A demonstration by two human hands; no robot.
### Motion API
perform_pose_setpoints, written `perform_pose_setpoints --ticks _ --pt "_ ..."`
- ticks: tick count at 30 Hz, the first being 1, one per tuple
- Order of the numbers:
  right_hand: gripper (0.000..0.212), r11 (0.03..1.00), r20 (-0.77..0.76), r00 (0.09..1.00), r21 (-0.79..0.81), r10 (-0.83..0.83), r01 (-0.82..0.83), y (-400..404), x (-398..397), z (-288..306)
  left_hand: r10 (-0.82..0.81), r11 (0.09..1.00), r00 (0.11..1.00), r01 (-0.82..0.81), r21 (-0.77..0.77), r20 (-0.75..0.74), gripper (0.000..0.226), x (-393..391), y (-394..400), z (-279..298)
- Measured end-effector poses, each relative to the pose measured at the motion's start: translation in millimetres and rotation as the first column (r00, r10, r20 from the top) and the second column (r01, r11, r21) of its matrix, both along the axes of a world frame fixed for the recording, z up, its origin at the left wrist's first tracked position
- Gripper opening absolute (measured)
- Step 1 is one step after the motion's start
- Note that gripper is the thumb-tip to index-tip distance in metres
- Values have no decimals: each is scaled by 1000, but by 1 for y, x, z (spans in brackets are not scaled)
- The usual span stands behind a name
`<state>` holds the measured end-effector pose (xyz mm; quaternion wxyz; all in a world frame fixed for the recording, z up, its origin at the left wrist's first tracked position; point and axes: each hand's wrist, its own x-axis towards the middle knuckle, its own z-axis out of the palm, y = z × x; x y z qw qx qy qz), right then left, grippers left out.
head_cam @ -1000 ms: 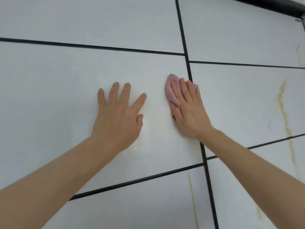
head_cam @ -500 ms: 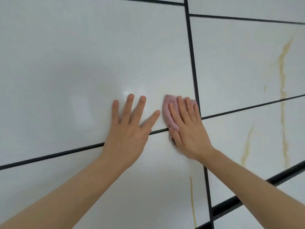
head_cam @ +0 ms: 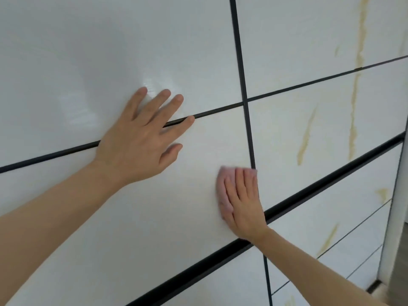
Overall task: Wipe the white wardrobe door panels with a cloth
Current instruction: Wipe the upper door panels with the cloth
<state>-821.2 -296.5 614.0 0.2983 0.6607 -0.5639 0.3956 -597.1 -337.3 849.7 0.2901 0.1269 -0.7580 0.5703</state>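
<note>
White wardrobe door panels [head_cam: 114, 62] split by black strips fill the head view. My left hand [head_cam: 143, 140] lies flat on the door with fingers spread, across a thin black strip between two panels. My right hand [head_cam: 242, 202] presses a folded pink cloth [head_cam: 223, 191] flat against the lower panel, fingers straight, right beside the vertical black strip [head_cam: 249, 133]. The cloth shows only at my fingertips and along the hand's left side; the rest is under my palm.
Yellowish streaks [head_cam: 353, 120] run down the panels on the right door, with more on the drawer fronts [head_cam: 331, 237] below a thick black strip [head_cam: 320, 193]. The wardrobe's right edge [head_cam: 393, 217] stands at the far right.
My right hand has slid the cloth downward onto the lower panel. My left hand stays spread on the door across the thin strip. The view has tilted lower, showing the drawers.
</note>
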Motion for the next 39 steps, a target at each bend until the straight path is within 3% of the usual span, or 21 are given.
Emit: perform_pose_setpoints --ticks 3,5,8,11,12,14,16,18,20,22,24,26,28,30,31,36,39 --pt "64 975 119 993 -222 17 10 -11 6 113 -40 999 999 40 -9 4 49 -2 -2 -1" --pt "61 955 137 991 -294 -1 42 -16 4 140 -53 999 999 52 -8 -6 48 -4 -2 -2" --pt "67 953 122 992 -300 -11 47 -8 9 56 -49 999 999 49 -13 4 47 -5 -3 -2" --pt "61 992 409 912 -113 -5 56 11 45 -89 -35 999 999 35 -13 1 46 -6 -2 -3" --pt "61 996 520 854 -72 -9 55 12 53 -109 -35 999 999 35 -16 -4 46 -6 -2 -2" --pt "66 994 673 739 -67 -22 91 4 61 -89 -36 999 999 36 -15 9 46 -8 -2 -2" --pt "67 986 589 807 -156 45 59 -1 58 -28 -27 1000 1000 27 -6 15 47 -8 -2 -2" --pt "62 965 378 924 -258 51 52 -10 55 44 -22 1000 1000 22 -2 -1 46 -10 -2 -2" --pt "57 948 293 954 -317 57 40 -21 55 101 -30 1000 999 30 -1 -14 45 -11 -1 -2" --pt "56 945 287 956 -326 61 38 -27 60 112 -41 999 999 42 2 -34 43 -12 0 -2" --pt "57 944 311 948 -327 64 44 -24 67 65 -39 999 999 39 7 -33 42 -12 0 -3" --pt "62 961 453 890 -262 44 86 -18 83 -24 -38 999 999 38 15 -24 42 -11 0 -3" --pt "71 977 669 743 -156 -3 144 -7 109 -91 -36 999 999 36 23 -15 42 -11 1 -2" --pt "75 985 796 605 -113 12 129 -8 118 -88 -34 999 999 35 35 -10 43 -12 2 -2" --pt "74 985 815 580 -99 -1 141 -10 119 -66 -36 998 999 36 45 -6 44 -11 3 -1" --pt "64 969 520 853 -230 47 87 -15 106 108 -103 981 995 100 168 11 51 -6 15 5" --pt "62 962 440 897 -263 47 79 -18 108 119 -105 972 995 103 210 -1 52 16 18 2"
